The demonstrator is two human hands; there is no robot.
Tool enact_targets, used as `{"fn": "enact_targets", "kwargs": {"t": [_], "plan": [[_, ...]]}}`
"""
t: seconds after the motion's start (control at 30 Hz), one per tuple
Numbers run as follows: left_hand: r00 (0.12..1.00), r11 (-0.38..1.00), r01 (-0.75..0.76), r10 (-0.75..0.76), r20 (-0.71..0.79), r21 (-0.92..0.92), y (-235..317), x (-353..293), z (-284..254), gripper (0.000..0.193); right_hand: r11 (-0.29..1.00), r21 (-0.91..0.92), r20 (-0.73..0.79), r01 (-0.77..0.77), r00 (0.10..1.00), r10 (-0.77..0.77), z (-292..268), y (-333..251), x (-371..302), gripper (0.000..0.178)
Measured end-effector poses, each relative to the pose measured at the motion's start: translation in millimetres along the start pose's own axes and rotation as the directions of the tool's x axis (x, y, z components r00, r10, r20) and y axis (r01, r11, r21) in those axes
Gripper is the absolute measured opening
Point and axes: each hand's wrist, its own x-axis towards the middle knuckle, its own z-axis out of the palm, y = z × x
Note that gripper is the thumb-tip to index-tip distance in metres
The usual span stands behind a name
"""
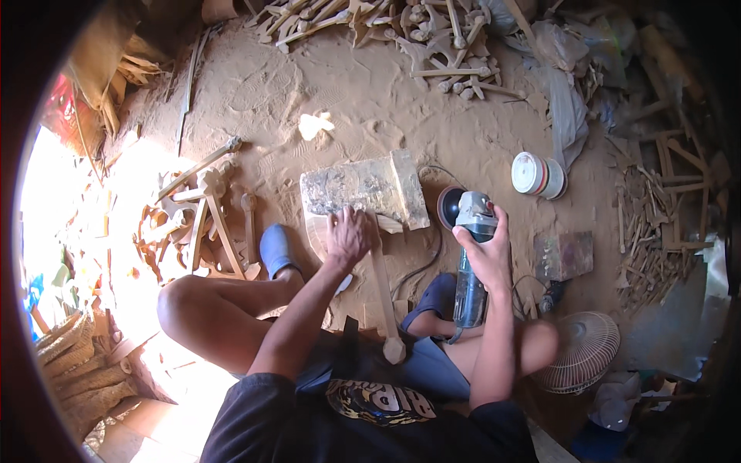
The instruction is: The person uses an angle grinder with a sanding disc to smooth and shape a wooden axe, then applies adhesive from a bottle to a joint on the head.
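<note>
Steadying of wooden piece (381, 285): centre of frame, its shaft running down to a knobbed end over the lap.
Left hand (350, 234): fingers curled over the upper part, beside the paint-crusted block (351, 185); grip underneath hidden.
Right hand (492, 261): fingers wrapped round the angle grinder (471, 297), right of centre; disc (449, 207) apart from the wood, spin undetermined.
Progress: outline judged already cut; surface grinding judged incomplete; finish too small to assess.
Wooden parts: heap (455, 50) at upper centre, cluster (212, 185) at left; finished or not, cannot tell.
</note>
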Motion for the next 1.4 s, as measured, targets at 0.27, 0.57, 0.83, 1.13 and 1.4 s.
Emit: {"fn": "enact_targets", "kwargs": {"t": [0.27, 0.57, 0.83, 1.13, 1.4], "plan": [[0.937, 0.607, 0.332, -0.302, 0.177, -0.722, 69.2, -114.5, 48.0, 0.053, 0.974, 0.211, -0.143, 0.087, 0.988, -0.057, -37.8, -26.1, 3.9, 0.091], [0.999, 0.970, -0.049, 0.053, 0.011, -0.239, -20.0, -0.4, -63.3, 0.038, 0.964, 0.137, -0.270, 0.226, 0.945, -0.183, -51.9, -17.2, 4.6, 0.094], [0.947, 0.943, -0.320, 0.315, -0.059, -0.096, -84.0, 60.1, -6.6, 0.059, 0.981, -0.012, -0.223, 0.196, 0.955, -0.194, -31.4, -3.6, 3.9, 0.094], [0.983, 0.957, -0.172, 0.150, -0.109, -0.234, -69.0, 60.4, 41.6, 0.092, 0.997, -0.013, -0.109, 0.069, 0.992, -0.070, -8.7, 7.6, -2.2, 0.093], [0.967, 0.963, -0.250, 0.253, 0.017, -0.102, -25.6, 76.1, 30.4, 0.088, 0.998, 0.006, -0.098, 0.063, 0.993, -0.062, 5.1, 31.7, 5.7, 0.093]]}}
